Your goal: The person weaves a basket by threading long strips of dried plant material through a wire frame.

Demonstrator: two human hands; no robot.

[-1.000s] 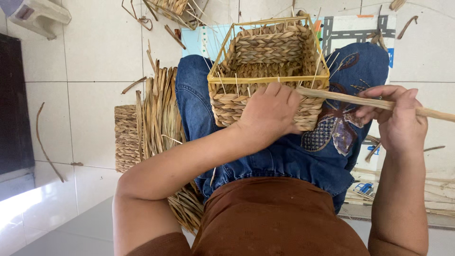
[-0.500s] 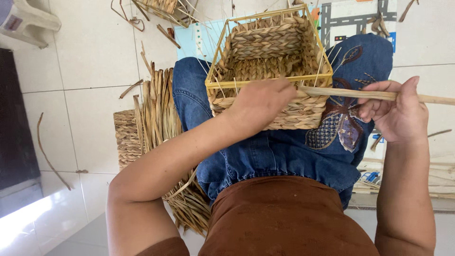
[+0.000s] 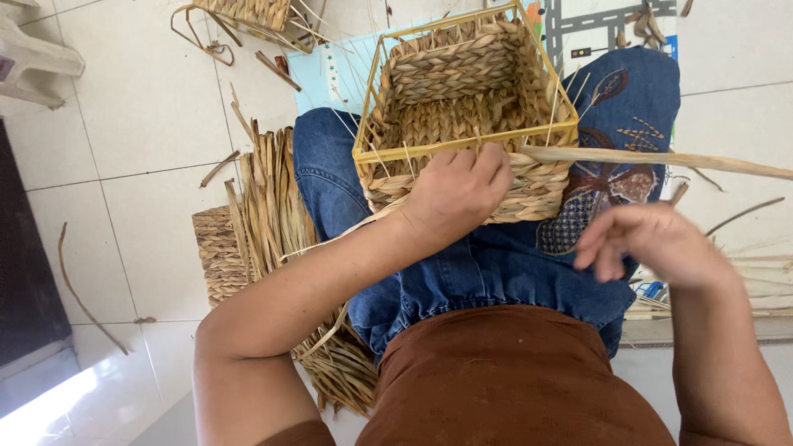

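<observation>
The square woven straw basket with a yellow wire rim [image 3: 471, 116] sat on the denim lap, the left hand [image 3: 456, 192] clamping its near wall, the right hand [image 3: 652, 244] loosely open below the long flat straw strand [image 3: 661, 158], which wanted steady tension.

a home floor used as a basket-weaving workspace. pale glossy floor tiles [image 3: 140, 107] lie left of the fingers [image 3: 475, 161], strewn with a bundle of dried fibre strips [image 3: 268, 206] and a flat woven panel [image 3: 216, 252]. beyond the fingers stands a half-woven basket on a yellow wire frame [image 3: 462, 107], with a child's road-pattern play mat [image 3: 603, 25] farther off. another woven piece [image 3: 248, 12] lies far left of the fingers.
</observation>
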